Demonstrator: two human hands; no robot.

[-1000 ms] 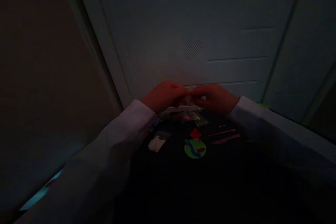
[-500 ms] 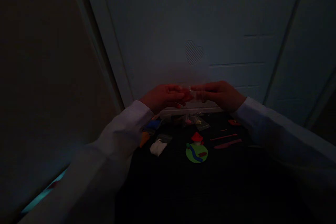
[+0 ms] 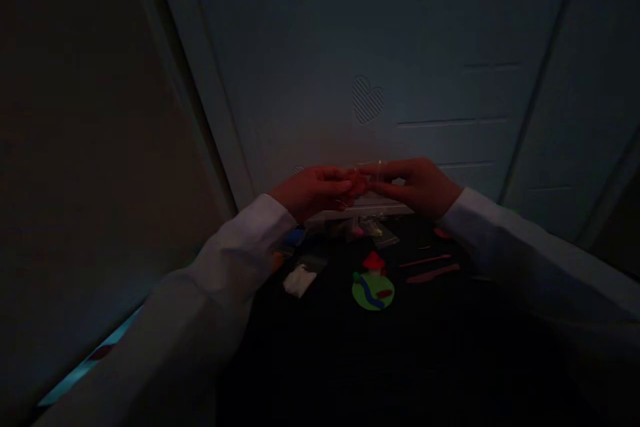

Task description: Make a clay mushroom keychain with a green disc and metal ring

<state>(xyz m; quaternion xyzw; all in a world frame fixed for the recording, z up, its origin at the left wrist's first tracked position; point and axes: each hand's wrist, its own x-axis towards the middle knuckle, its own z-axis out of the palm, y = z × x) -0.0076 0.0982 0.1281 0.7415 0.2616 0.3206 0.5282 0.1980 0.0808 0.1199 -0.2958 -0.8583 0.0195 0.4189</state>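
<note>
Right hand (image 3: 419, 185) nearer left hand (image 3: 313, 192), fingertips facing, pinching red packet (image 3: 357, 183)

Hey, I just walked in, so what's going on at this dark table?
A person's left hand holds what looks like a clear packet with something red in it, while the right hand's fingers are at the other end; it's too dim to tell how firmly. Both hands are above the table. Below lies a green disc with a red-capped mushroom at its far edge, and a pink knife-shaped tool to the right.
</note>
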